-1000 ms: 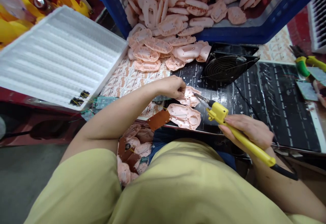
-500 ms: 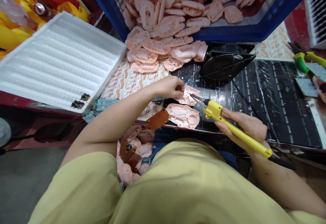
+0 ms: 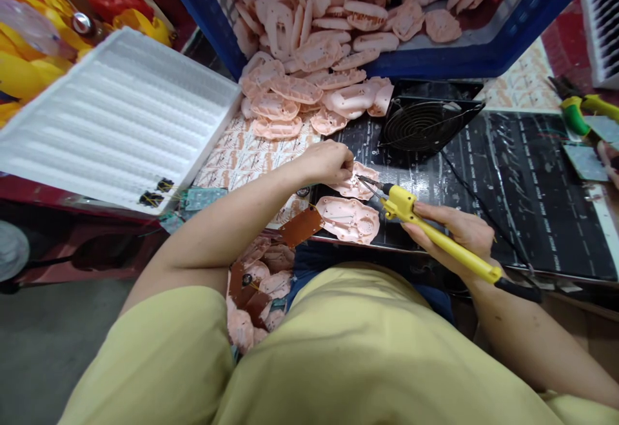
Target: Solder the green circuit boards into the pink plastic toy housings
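Note:
My right hand (image 3: 459, 235) is wrapped around a yellow soldering iron (image 3: 435, 238). Its dark tip meets the upper pink plastic shell (image 3: 365, 183) on the black mat. At that shell's left side, my left hand (image 3: 333, 162) is closed, its fingertips pinched together; whatever they hold is too small or hidden to make out. Nearer to my body lies a second pink shell (image 3: 351, 220), its hollow inside facing up. A brown circuit board (image 3: 300, 226) touches its left edge and sticks out over the table's edge.
A blue crate (image 3: 435, 64) full of pink shells stands at the back, with loose shells (image 3: 285, 99) spilling before it. A black fan (image 3: 420, 125) sits behind the work. White foam tray (image 3: 111, 122) at left; green-handled pliers (image 3: 575, 115) and another person's hand (image 3: 609, 157) at far right.
My right hand and the soldering iron have shifted slightly left, the tip moving a little further over the upper shell. My left hand has barely moved.

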Demonstrator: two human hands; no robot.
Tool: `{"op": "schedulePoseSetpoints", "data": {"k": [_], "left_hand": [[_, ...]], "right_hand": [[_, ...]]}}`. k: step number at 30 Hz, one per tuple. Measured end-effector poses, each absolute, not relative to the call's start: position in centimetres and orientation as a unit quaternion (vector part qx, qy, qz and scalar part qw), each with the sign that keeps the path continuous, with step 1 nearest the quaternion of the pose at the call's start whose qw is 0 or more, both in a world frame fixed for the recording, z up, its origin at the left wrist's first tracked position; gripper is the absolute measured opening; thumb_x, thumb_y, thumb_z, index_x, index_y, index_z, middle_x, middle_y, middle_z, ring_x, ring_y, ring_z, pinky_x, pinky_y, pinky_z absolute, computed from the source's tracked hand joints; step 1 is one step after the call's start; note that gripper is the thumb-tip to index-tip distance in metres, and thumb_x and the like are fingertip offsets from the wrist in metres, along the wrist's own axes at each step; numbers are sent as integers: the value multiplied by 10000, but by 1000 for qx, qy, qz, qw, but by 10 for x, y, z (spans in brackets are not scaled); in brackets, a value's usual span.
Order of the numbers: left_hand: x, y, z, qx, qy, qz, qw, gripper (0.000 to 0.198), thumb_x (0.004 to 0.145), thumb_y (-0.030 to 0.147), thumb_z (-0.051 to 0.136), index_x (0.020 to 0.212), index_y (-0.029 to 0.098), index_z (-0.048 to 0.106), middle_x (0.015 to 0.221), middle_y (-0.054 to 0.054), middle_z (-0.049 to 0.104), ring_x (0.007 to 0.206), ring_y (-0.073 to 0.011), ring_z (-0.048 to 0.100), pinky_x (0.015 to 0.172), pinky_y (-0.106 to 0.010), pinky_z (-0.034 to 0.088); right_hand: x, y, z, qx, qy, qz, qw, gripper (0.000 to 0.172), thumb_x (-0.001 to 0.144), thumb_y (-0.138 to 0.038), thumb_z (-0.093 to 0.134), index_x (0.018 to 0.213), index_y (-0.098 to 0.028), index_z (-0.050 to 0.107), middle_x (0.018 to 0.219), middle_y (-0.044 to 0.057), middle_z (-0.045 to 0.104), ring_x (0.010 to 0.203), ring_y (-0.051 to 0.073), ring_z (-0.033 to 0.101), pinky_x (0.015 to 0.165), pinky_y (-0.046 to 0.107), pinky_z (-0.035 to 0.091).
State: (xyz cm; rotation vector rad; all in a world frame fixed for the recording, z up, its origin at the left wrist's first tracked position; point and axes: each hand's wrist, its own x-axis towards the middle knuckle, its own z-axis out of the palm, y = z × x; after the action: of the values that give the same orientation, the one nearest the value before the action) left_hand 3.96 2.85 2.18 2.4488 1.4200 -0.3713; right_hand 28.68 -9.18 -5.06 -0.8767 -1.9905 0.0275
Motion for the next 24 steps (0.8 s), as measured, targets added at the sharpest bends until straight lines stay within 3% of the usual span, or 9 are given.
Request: {"op": "schedulePoseSetpoints", "data": {"k": [4,11,18,21,24], "left_hand": [[44,29,26,840,503,-141,148,225,785,251,605,933,200,766,864,-60,742,869,-218,650,730,-287,418],[45,31,23,834,511,-148,150,236,755,250,624,934,199,769,875,-54,742,895,-221,656,775,-289,430],[43,32,22,846,496,-141,138,224,756,252,594,896,197,760,833,-51,733,828,-209,647,669,-277,397],[43,33,21,844,498,-138,140,202,744,252,598,862,200,753,811,-41,728,811,-196,640,660,-269,393],[44,32,20,845,497,-130,145,182,734,242,605,842,197,743,794,-37,723,804,-189,635,683,-266,406]], "right_hand": [[287,-89,-51,-322,-815,41,481,297,777,-156,810,1018,-228,652,869,5,736,727,186,724,657,266,644],[288,-82,-38,-298,-838,68,453,209,818,-147,768,970,-228,650,856,-13,734,753,152,722,687,230,632],[298,-89,-42,-356,-773,32,524,287,744,-141,827,969,-220,668,840,-1,731,717,172,716,637,252,624],[298,-91,-48,-376,-785,6,492,350,770,-186,822,1080,-229,665,911,15,742,734,184,723,648,252,629],[297,-92,-50,-397,-775,-29,490,518,784,-210,818,1260,-234,617,1016,41,739,798,212,733,718,278,646]]}}
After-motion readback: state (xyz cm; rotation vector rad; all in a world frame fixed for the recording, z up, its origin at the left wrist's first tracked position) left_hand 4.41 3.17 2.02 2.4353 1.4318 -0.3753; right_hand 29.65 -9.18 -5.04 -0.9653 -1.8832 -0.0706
